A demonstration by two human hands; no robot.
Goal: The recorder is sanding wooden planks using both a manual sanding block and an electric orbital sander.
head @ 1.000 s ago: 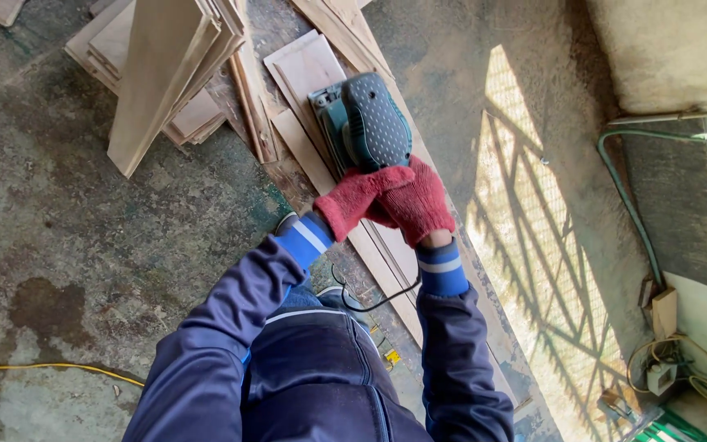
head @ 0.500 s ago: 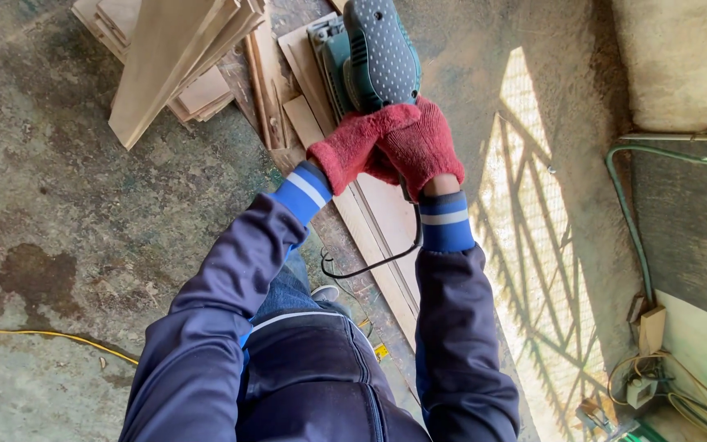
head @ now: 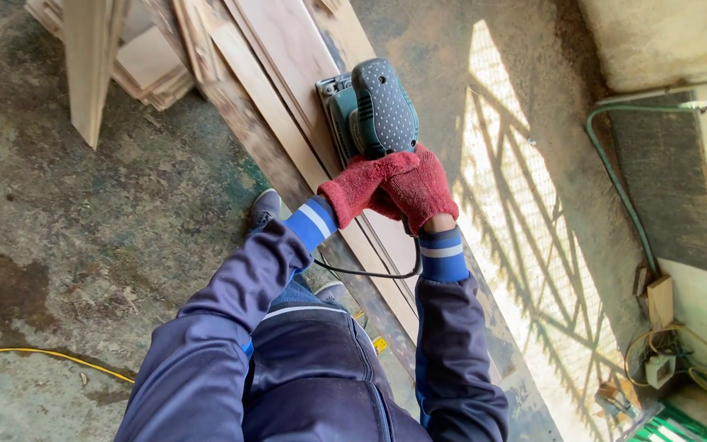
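At frame centre, left hand and right hand, both in red gloves, fingers wrapped tight around the rear grip of a teal sander. Sander sits flat on a long wooden board running diagonally. Black cord loops below the wrists. Stacked boards upper left; yellow cable lower left on the concrete floor.

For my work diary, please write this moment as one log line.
left hand: grips sander | right hand: grips sander | sander: flat on long wooden board | black cord: hangs below wrists
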